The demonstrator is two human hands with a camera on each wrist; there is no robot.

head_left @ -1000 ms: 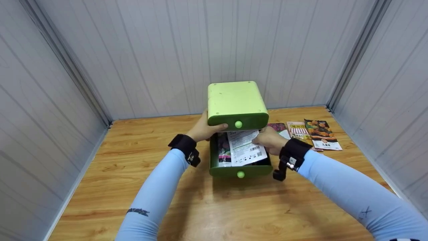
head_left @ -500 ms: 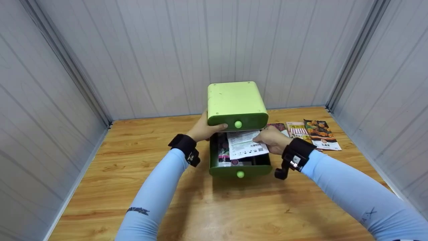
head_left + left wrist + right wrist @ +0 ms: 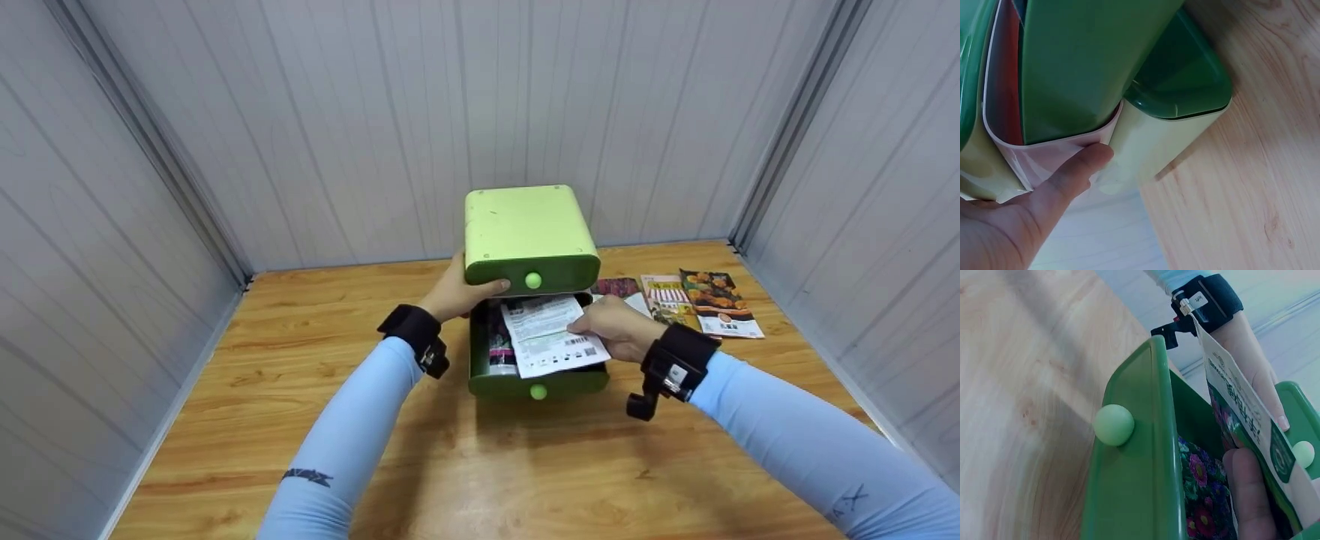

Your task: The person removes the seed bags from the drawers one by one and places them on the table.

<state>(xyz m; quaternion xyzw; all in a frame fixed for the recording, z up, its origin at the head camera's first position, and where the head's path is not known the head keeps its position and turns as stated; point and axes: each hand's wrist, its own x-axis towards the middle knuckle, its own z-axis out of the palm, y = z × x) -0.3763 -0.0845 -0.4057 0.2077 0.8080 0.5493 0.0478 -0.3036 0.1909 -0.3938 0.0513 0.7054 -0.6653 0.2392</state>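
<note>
A small drawer cabinet with a pale-green top point(image 3: 529, 221) stands on the table, its bottom green drawer point(image 3: 502, 387) pulled out. My left hand point(image 3: 453, 291) holds the cabinet's left side, thumb bent round the front; the left wrist view shows that thumb point(image 3: 1075, 169) on a pinkish middle tier. My right hand point(image 3: 616, 327) pinches a seed packet point(image 3: 553, 346) by its right edge, over the drawer, printed white back upward. In the right wrist view the packet point(image 3: 1241, 396) tilts above another packet with pink flowers point(image 3: 1203, 475) lying in the drawer.
Several colourful seed packets lie to the right of the cabinet, among them an orange-flowered packet point(image 3: 720, 304) and a yellow-and-pink one point(image 3: 667, 296). Grey panel walls point(image 3: 375, 135) enclose the wooden table point(image 3: 322, 322) at the back and sides.
My right hand has shifted right and slightly nearer with the packet. The packet's near edge rose at half a second ago, and now sits lower and turned rightward. My left hand stays put.
</note>
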